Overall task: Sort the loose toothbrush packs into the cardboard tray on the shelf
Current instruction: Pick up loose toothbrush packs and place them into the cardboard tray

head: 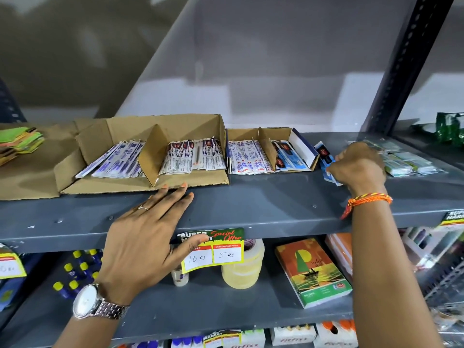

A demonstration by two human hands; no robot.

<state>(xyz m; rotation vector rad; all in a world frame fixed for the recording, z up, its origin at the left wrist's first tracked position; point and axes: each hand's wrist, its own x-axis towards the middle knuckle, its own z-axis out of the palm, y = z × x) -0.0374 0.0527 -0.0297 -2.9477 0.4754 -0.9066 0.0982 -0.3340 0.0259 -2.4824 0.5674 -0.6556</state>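
On the grey shelf (263, 197) stands a small cardboard tray (301, 136) with a divider: white packs (247, 156) in its left half, blue and black toothbrush packs (288, 156) in its right half. Just right of it my right hand (359, 167) is shut on a blue toothbrush pack (325, 156), lifted at a tilt beside the tray's wall. A pile of loose pale green packs (406, 159) lies beyond that hand. My left hand (153, 232) rests flat and open on the shelf's front edge, fingertips touching a larger cardboard tray (195, 182).
The larger tray holds purple-white packs (118, 159) and red-white packs (193, 156) either side of a divider. Green and orange packets (20, 141) lie far left. A dark upright post (401, 71) rises at the right. A price tag (213, 249) hangs below; tape rolls (243, 264) sit on the lower shelf.
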